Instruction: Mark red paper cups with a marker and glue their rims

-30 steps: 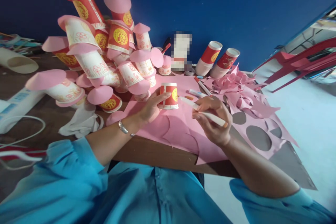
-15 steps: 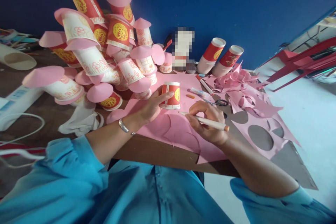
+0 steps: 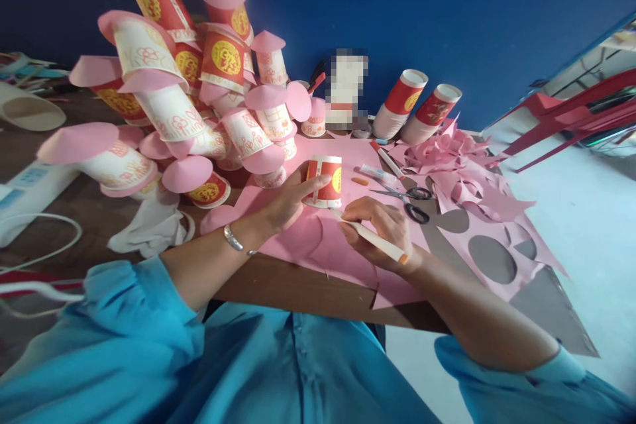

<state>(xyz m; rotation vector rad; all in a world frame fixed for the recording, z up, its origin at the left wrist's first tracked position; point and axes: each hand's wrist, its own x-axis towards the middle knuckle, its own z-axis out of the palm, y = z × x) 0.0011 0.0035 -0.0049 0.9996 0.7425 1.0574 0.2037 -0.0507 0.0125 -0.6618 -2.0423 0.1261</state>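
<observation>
My left hand [image 3: 293, 199] grips a red and white paper cup [image 3: 324, 191] with a yellow emblem, its thumb lying across the front. The cup is above pink paper [image 3: 298, 238] on the table. In my right hand [image 3: 382, 225] is a white marker [image 3: 380, 243] with an orange end, held like a pen. The marker's tip is close to the cup's lower rim; whether it touches I cannot tell. Black-handled scissors [image 3: 416, 202] lie beside my right hand. An orange marker cap [image 3: 360, 181] and a glue stick [image 3: 377, 173] rest on the paper behind the hands.
Many decorated cups with pink paper cones [image 3: 189, 106] are piled at the left. Two cup stacks [image 3: 402, 103] stand by the blue wall. Pink offcuts [image 3: 491, 258] cover the right side. A white glove [image 3: 149, 232] lies at the left, and a red stool [image 3: 561, 112] stands beyond.
My right hand has moved slightly left, bringing the marker's tip nearer the cup and tilting its rear end down. More of the scissors shows. The left hand keeps its grip on the cup.
</observation>
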